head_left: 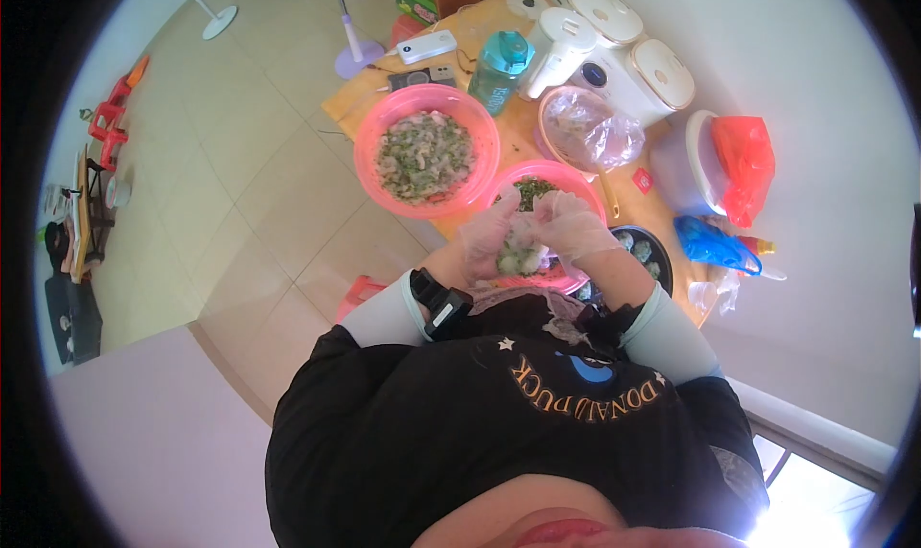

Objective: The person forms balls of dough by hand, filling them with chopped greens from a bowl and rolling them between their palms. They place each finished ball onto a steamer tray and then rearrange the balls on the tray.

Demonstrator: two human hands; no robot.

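Both of my hands wear clear plastic gloves and meet over the near pink basin [597, 195]. My left hand [487, 236] is cupped, with its fingers curled at a pale, soft lump flecked with green [519, 257]. From the other side my right hand [576, 228] bends its fingers in against the whitish material between the hands. Glove glare and overlapping fingers hide exactly where the lump is gripped. Chopped greens [533, 192] show in the basin just beyond my fingertips. Beside my right wrist, a dark round tray [660, 257] holds several greenish-white balls.
Left of my hands stands a larger pink basin [368, 174] of pale, green-flecked mixture. Beyond are a teal bottle [500, 72], a phone [422, 78] and white appliances [633, 73]. A plastic-covered bowl [576, 126], a bucket with a red bag [743, 169] and a blue bag [710, 245] stand right.
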